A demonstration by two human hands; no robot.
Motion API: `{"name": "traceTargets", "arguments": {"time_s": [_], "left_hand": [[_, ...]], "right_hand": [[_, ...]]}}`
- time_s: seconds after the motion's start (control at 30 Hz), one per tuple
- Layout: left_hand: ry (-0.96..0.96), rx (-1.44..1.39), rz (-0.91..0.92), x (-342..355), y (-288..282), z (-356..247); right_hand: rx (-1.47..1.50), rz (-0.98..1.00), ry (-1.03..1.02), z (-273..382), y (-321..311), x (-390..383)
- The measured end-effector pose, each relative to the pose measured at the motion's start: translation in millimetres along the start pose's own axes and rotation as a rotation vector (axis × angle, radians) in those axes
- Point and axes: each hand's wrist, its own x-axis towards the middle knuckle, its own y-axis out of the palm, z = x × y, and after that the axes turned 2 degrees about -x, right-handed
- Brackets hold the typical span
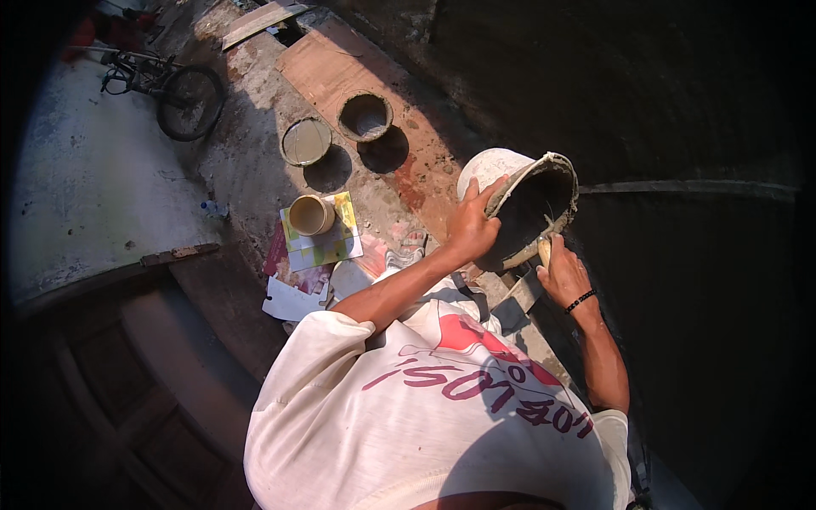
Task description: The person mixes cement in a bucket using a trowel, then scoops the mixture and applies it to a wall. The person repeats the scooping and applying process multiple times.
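Observation:
My left hand (474,226) grips the rim of a white bucket (497,167), which is tipped on its side with its mouth toward the lower right. Grey, crusty mortar coats the rim, and the inside is dark with shadow. In my right hand (564,274), with a dark beaded band at the wrist, is a tool with a pale wooden handle (545,249). Its working end lies at the bucket's mouth, too shadowed to make out its kind.
Two round buckets, one with greyish liquid (306,142) and one dark inside (365,117), stand ahead. A beige tub (311,215) sits on printed sheets (347,234). Beyond are a plywood board (327,68) and a bicycle (189,102). A dark wall or surface (680,255) fills the right.

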Motion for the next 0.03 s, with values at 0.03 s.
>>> {"name": "traceTargets", "arguments": {"time_s": [0.03], "left_hand": [[-0.021, -0.021, 0.035, 2.2, -2.3, -3.7]], "right_hand": [[-0.019, -0.073, -0.017, -4.2, -5.7, 2.4]]}}
